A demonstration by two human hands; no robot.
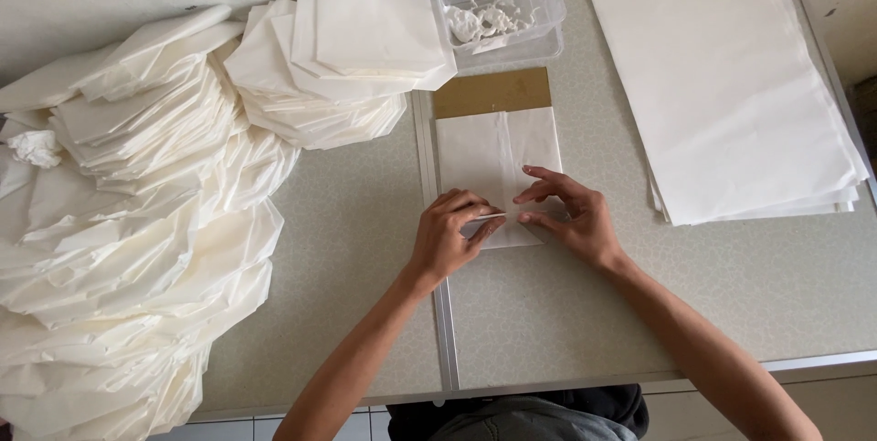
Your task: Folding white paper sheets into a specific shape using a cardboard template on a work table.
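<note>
White paper piece (pixel 498 162) at frame centre, folded around a brown card template (pixel 491 92) whose top edge shows above it, flat on the speckled table (pixel 347 222). Left hand (pixel 445 235) on the lower-left corner of the piece, fingers curled, thumb and forefinger pinched on the bottom flap edge. Right hand (pixel 566 212) just beside it on the lower-right, fingers spread and pressing flat, nothing held, only pinning the paper down. So piece sits directly under and above both hands, bottom fold line running between the fingertips. Risks, as judgement: thin sheet could skew on the template if right-hand pressure eases while left pulls the flap, giving a crooked crease; pinch too hard and flap may tear or crumple; metal seam strip (pixel 437 249) of the table runs right under the left hand, could catch the edge or print a ridge into the fold. Clear plastic tub (pixel 501 7) with white paste-like stuff at upper centre, close above the template, could smear if the piece slides up. Stack of flat white sheets (pixel 731 85) upper right, well apart. Pile of finished folded white pieces (pixel 137 222) filling left side, another stack (pixel 338 57) upper centre-left, near the template.
</note>
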